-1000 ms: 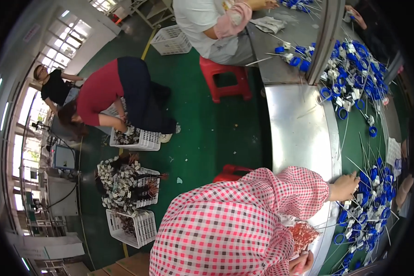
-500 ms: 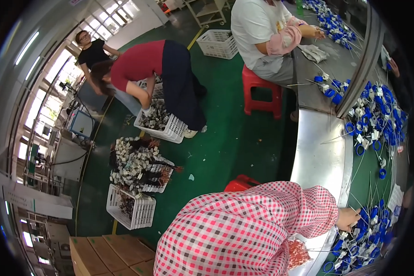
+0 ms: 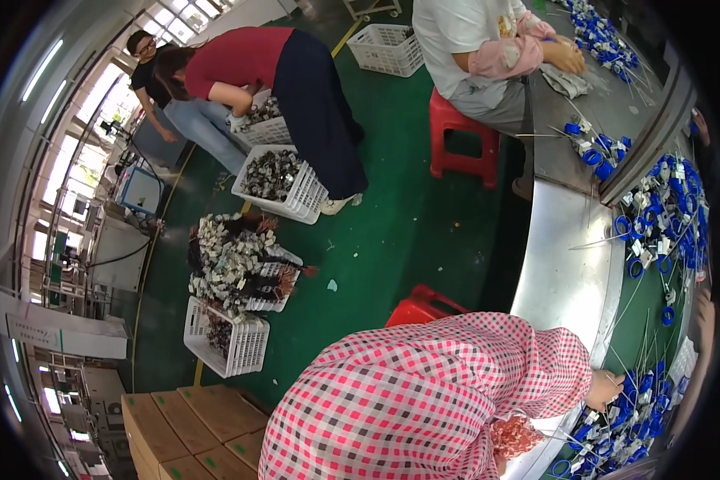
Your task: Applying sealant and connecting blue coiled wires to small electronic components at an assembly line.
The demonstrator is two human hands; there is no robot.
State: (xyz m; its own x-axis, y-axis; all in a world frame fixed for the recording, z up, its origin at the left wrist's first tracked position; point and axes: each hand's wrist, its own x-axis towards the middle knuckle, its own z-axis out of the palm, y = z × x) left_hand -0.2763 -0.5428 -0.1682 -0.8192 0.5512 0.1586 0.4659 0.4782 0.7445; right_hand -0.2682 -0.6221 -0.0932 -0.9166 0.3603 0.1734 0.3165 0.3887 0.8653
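My left arm, in a loose pink-and-black checked sleeve, reaches right across the metal table edge. My left hand [image 3: 606,390] is at the border of a pile of blue cable coils [image 3: 636,416] with white tags and thin wires. Its fingers look curled in among the wires; what they hold, if anything, is too small to make out. A red-and-white patterned cloth [image 3: 517,436] shows below the sleeve, partly hidden by it. My right hand is not seen.
More blue coils [image 3: 668,212] lie farther along the bench. Across the metal surface [image 3: 564,264], a person in white [image 3: 448,48] sits on a red stool [image 3: 466,152]. Another red stool [image 3: 424,306] stands beyond my sleeve. White crates [image 3: 248,348] and cardboard boxes [image 3: 188,424] are left; a person in red [image 3: 240,60] bends there.
The view has shifted slightly. My left hand stays by the coils. The person in red has moved a hand from the nearer crate to the farther one; the seated person's hands have come together.
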